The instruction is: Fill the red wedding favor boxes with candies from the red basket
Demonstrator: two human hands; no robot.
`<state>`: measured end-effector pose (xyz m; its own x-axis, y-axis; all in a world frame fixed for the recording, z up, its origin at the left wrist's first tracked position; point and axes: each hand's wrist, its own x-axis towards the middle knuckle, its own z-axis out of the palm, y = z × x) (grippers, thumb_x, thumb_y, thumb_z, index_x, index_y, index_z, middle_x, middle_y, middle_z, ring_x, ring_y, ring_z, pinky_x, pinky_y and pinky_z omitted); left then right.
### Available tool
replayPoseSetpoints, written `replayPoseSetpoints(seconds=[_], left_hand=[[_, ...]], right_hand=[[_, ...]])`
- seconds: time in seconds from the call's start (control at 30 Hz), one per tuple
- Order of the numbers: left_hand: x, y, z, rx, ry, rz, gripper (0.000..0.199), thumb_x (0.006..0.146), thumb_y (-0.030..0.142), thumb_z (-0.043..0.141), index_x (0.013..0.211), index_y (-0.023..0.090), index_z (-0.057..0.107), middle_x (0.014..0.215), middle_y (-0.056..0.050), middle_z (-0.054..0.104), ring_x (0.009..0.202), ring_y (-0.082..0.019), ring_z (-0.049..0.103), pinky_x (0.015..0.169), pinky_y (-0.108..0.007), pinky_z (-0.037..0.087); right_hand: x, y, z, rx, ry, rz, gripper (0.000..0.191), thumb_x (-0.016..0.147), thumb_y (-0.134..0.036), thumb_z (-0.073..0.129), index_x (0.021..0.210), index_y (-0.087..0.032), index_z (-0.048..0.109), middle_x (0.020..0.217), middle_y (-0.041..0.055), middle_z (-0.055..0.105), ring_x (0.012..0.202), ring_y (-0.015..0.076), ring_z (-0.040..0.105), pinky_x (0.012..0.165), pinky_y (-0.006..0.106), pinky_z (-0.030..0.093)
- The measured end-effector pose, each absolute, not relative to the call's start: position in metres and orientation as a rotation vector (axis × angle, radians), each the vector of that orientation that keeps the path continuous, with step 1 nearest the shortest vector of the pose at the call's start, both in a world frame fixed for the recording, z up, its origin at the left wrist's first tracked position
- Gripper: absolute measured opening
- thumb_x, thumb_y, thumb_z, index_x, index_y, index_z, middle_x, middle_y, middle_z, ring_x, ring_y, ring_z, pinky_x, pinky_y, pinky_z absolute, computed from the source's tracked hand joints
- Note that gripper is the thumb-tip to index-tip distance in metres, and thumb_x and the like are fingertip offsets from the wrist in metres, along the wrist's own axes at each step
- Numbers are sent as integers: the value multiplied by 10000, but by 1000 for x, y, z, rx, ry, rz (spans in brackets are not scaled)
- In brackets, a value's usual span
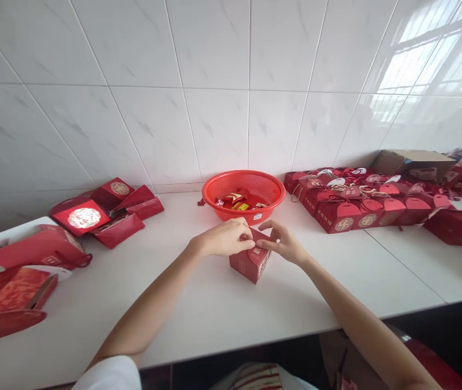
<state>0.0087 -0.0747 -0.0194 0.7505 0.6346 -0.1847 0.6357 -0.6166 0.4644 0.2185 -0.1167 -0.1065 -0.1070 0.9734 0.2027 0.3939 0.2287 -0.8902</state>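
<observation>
A small red gift box [248, 265] with pale printing stands upright on the white table in front of me. My left hand [228, 236] grips the flap at its top left, thumb and fingers pressed together. From the other side my right hand [281, 244] pinches the top flap near the middle, its thumb almost meeting the left one. The fingers cover part of the box's top. Just behind the box sits a red plastic basket [243, 215] with a few small wrapped sweets [239, 206] in it.
Rows of closed red gift boxes [338, 216] stand at the right, with a brown cardboard box [411, 158] behind. On the left lie several loose red boxes [111, 214] and a red bag-like carton [38, 246]. A tiled wall [214, 130] closes off the back of the table [190, 325].
</observation>
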Motion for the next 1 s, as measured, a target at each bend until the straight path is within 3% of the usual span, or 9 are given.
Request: replayPoseSetpoints(seconds=[0.1, 0.27, 0.43, 0.53, 0.67, 1.0], left_hand=[[11, -78, -21, 2441, 992, -23, 339, 867, 504, 575, 965, 217, 727, 1149, -80, 597, 940, -239, 621, 738, -313, 464], [12, -79, -23, 2465, 1042, -51, 369, 839, 533, 627, 1062, 251, 708, 1022, -77, 602, 982, -283, 607, 764, -332, 465], [13, -78, -24, 2443, 965, -51, 321, 867, 491, 608, 1055, 246, 695, 1015, -72, 630, 957, -267, 616, 732, -315, 449], [15, -75, -26, 2430, 882, -16, 309, 868, 502, 615, 988, 228, 693, 1021, -68, 635, 926, -252, 621, 711, -308, 444], [15, -70, -29, 2413, 894, 11, 269, 841, 451, 650, 976, 226, 706, 1038, -67, 638, 943, -256, 622, 712, -305, 448], [17, -69, -35, 2371, 755, 122, 301, 866, 412, 645, 1118, 279, 741, 1153, -43, 682, 986, -243, 663, 790, -301, 491]], right_hand=[[216, -118, -111, -1317, -1642, 767, 470, 751, -581, 746, 997, -200, 622, 691, -30, 568, 599, 137, 496, 573, 274, 416], [211, -118, -115, -1309, -1640, 622, 412, 829, -593, 673, 963, -205, 639, 1025, 59, 680, 648, 129, 514, 676, 316, 486], [210, -126, -114, -1233, -1647, 483, 366, 921, -561, 580, 1004, -210, 644, 1053, 86, 680, 706, 156, 550, 742, 342, 521], [209, -134, -112, -1204, -1737, 410, 377, 915, -566, 607, 1053, -217, 646, 1163, 124, 648, 942, 230, 641, 838, 385, 539], [206, -144, -114, -1218, -1878, 290, 478, 885, -594, 650, 1184, -222, 621, 1331, 168, 571, 1224, 317, 587, 999, 469, 505], [185, -164, -129, -1444, -1849, -77, 571, 925, -588, 580, 1343, -200, 545, 1397, 188, 552, 1265, 344, 568, 1005, 514, 514]])
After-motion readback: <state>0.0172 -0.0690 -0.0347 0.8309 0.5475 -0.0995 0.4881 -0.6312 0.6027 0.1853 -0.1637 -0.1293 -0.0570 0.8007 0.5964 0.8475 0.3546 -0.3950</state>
